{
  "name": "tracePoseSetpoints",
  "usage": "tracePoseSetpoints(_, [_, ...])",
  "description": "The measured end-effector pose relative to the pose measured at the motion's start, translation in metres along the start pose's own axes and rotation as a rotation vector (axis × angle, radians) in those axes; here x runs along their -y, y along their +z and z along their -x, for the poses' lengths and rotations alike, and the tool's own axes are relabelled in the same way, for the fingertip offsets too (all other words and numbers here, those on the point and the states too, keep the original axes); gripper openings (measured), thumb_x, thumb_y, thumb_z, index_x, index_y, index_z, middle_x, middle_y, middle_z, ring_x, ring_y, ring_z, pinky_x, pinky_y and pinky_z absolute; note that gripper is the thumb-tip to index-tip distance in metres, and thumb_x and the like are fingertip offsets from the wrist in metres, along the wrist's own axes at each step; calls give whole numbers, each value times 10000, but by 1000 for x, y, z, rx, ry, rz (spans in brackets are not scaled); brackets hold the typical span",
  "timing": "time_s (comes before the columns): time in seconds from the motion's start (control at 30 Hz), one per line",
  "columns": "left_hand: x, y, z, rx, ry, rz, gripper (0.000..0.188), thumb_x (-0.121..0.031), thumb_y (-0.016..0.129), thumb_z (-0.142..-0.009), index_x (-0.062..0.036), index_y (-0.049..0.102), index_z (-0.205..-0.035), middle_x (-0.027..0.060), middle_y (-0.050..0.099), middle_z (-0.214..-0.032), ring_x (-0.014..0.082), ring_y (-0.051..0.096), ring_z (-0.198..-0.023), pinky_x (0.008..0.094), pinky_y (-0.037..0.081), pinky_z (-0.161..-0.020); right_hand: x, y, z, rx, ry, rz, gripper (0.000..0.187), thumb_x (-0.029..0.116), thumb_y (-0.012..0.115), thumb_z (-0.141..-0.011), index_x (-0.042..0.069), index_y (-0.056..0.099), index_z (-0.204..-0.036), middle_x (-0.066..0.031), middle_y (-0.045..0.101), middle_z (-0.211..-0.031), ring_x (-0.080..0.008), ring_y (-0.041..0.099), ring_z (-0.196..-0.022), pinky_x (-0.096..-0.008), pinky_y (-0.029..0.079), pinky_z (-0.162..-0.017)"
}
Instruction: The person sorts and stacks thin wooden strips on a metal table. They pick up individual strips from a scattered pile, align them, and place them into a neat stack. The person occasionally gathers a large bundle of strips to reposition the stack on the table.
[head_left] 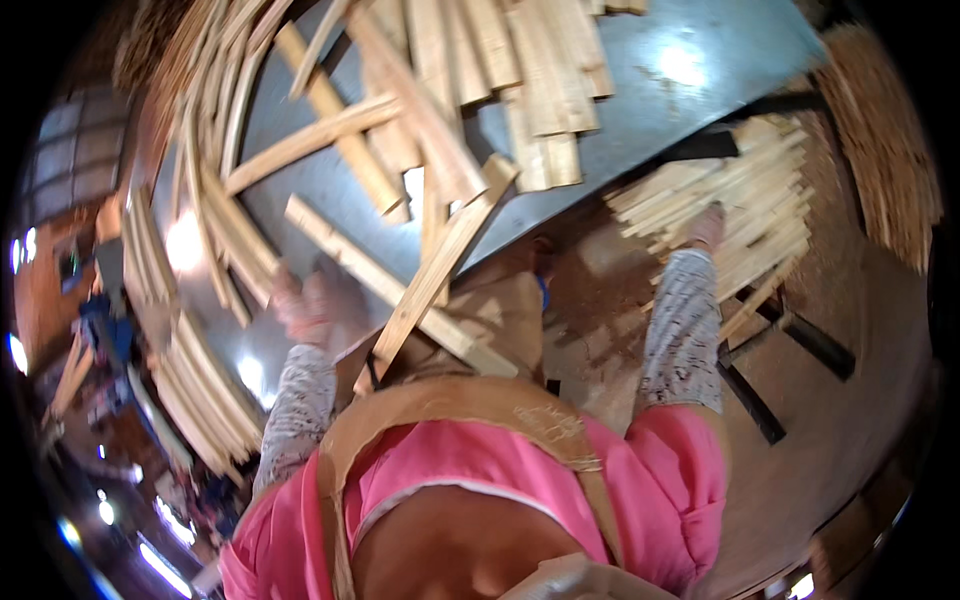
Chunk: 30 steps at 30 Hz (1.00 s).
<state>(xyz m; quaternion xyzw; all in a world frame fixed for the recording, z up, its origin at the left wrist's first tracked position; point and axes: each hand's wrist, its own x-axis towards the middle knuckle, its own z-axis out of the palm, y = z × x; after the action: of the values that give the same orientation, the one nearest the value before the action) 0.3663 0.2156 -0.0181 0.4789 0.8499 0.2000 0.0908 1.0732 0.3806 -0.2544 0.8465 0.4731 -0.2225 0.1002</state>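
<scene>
by the left hand [302, 305], the near end of a long wood slat [238, 235] is met on the metal table [640, 130], its long axis being pointed forward and slightly left from the fingers. the right hand [706, 228] is placed over the pile of sticks [760, 190], farther from this slat; whether either hand's fingers are clamped cannot be judged, because of blur.

The left hand [303, 310], blurred, is at the ends of wooden strips [238, 232] on a shiny metal table [640, 115]. The right hand [707, 228] is at a stack of pale strips [770, 190] on a dark-legged stand [752, 400]. Two sticks [345, 245] cross near the tan apron [450, 393].
</scene>
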Motion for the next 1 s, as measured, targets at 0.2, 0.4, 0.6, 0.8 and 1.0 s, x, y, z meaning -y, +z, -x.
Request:
tracePoseSetpoints(0.2, [-79, -2, 93, 548, 278, 15, 924, -390, 906, -723, -7, 543, -1482, 215, 668, -1331, 436, 677, -1169, 529, 539, -1033, 24, -54, 124, -142, 87, -731, 529, 416, 504, -1097, -28, 668, -1333, -283, 723, -1279, -459, 656, -1226, -497, 483, -1028])
tracePoseSetpoints(0.4, [-41, -36, 81, 702, 278, -226, 693, -328, 787, -840, -82, 595, -1459, 196, 674, -1357, 390, 640, -1266, 523, 515, -1077, 164, -45, 351, 1327, -463, -1045, 364, 122, 637, -1048, 72, 673, -1407, -111, 717, -1245, -250, 677, -1141, -409, 542, -1002])
tracePoseSetpoints(0.6, [139, -136, 17, 92, 210, 29, 599, -287, 697, -922, -57, 577, -1462, 227, 667, -1244, 433, 693, -1091, 547, 562, -979, 246, -44, 492, 778, -622, -728, 338, 226, 686, -1054, 48, 719, -1340, -109, 750, -1138, -194, 684, -1064, -349, 550, -939])
tracePoseSetpoints(0.8, [221, -189, -168, 146, -179, -220, 646, -346, 732, -938, -135, 534, -1515, 188, 654, -1278, 387, 672, -1210, 491, 576, -1000, 312, 5, 541, -42, -1118, -232, 385, 181, 674, -1029, 41, 675, -1388, -189, 709, -1282, -316, 703, -1147, -406, 596, -915])
tracePoseSetpoints(1.0, [254, -188, -219, 309, -341, 14, 663, -336, 745, -930, -128, 538, -1524, 185, 694, -1297, 321, 688, -1256, 455, 574, -1031, 476, 27, 586, 177, -805, -752, 338, 180, 672, -1037, 43, 658, -1346, -297, 607, -1456, -438, 689, -1174, -462, 615, -906])
